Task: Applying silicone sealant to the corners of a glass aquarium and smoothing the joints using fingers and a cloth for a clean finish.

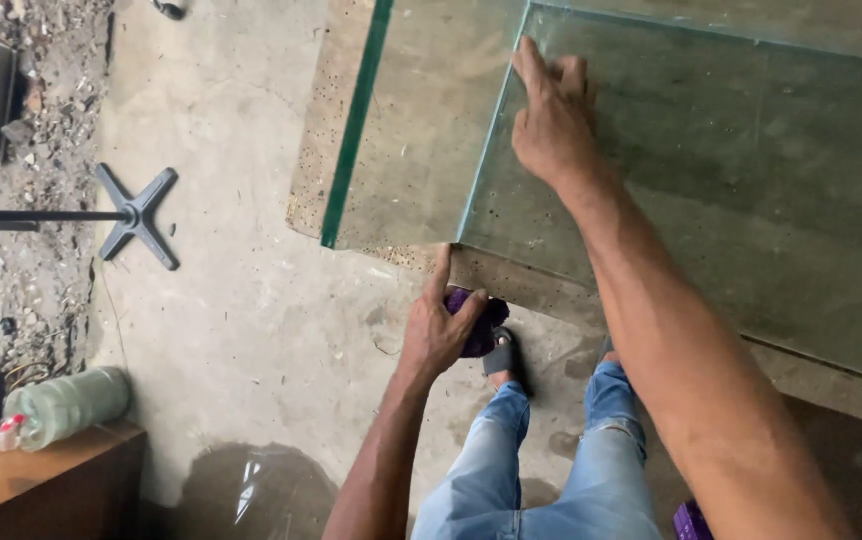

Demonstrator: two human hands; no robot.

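On the green-edged clear glass pane (711,190) lying over a concrete slab (511,280), the right hand (551,125) presses flat with fingers together, while the left hand (441,330) closes its fingers on a purple cloth (483,325) at the pane's near corner, forefinger extended.

Two glass sheets are lying in the upper half of the frame: a larger glass pane (731,180) at the right and a second glass pane (421,120) showing beside it at upper centre. Two hands are showing, the right hand (551,125) and the left hand (441,330), with one purple cloth (483,322) at centre. One cross-shaped metal stand base (136,213) is sitting at the left, and one plastic bottle (66,405) (lying on its side) is resting at lower left on one wooden ledge (41,480).
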